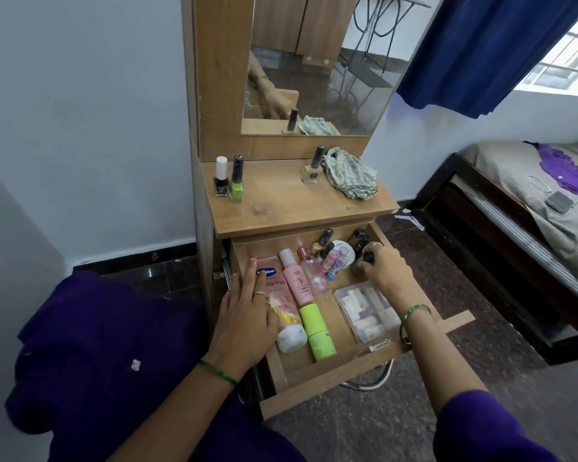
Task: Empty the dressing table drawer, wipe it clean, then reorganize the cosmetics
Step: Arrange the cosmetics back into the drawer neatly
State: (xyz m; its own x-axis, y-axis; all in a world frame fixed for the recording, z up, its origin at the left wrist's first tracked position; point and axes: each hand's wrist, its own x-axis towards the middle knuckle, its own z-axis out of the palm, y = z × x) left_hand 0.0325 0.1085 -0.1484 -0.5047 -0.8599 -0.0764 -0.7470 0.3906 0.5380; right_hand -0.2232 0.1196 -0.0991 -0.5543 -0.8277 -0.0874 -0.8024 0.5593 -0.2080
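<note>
The wooden drawer (331, 370) is pulled out under the dressing table top (281, 208). Inside lie a pink Vaseline bottle (281, 305), a smaller pink bottle (296, 278), a green tube (316, 331), a clear pink bottle (312, 273), lip balms (334, 263), a white round jar (346, 253) and a clear box of small items (367, 311). My left hand (247, 315) rests flat on the drawer's left edge and the Vaseline bottle. My right hand (384, 266) is closed on a small dark bottle (361, 243) at the drawer's back right corner.
On the table top stand a dark nail polish (221, 178), a green nail polish (237, 181), a clear bottle with a dark cap (314, 166) and a crumpled checked cloth (349, 173). A mirror (314, 61) rises behind. A bed (528, 208) stands to the right.
</note>
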